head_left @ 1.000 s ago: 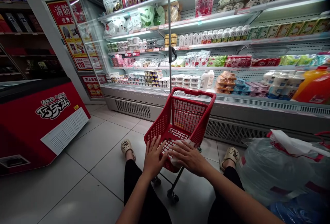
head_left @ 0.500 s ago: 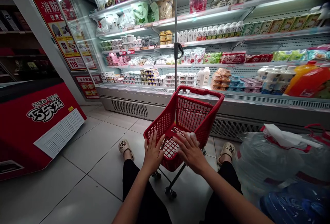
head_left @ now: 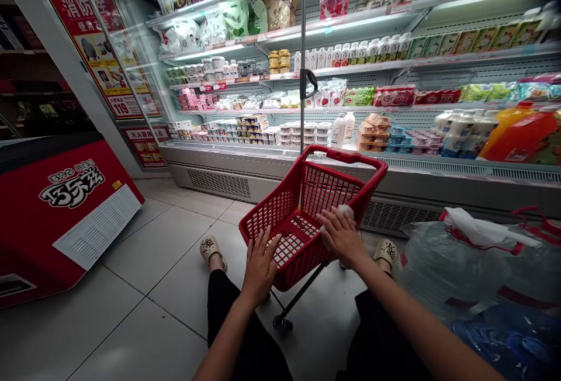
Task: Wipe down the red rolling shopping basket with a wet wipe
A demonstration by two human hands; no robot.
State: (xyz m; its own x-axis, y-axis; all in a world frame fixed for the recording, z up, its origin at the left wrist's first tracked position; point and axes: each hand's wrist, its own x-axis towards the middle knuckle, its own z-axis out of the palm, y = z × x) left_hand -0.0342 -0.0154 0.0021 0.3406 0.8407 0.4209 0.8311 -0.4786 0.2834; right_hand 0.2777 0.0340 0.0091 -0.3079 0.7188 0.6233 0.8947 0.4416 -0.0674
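Observation:
A red shopping cart (head_left: 302,264) with a lattice basket stands between the person's legs, its handle toward the fridge. My left hand (head_left: 259,264) is at the cart's near left rim, fingers spread, holding nothing. Over the basket's right side, my right hand (head_left: 344,238) presses a white wad (head_left: 346,211), perhaps tissue or cloth, with its fingers together. Part of the wad is hidden beneath the fingers. Nothing but the lattice floor shows inside the basket.
An open display fridge (head_left: 263,168) of dairy and drinks spans the far side. Left stands a red freezer (head_left: 87,217). Large plastic-wrapped water bottles (head_left: 456,264) are at the right. The person's shoes (head_left: 212,249) flank the cart on the tiled floor (head_left: 144,322).
My right hand has moved right and slightly up with the white wad. The cart has turned slightly, its handle shifting right and its near end left. My left hand stays by the rim.

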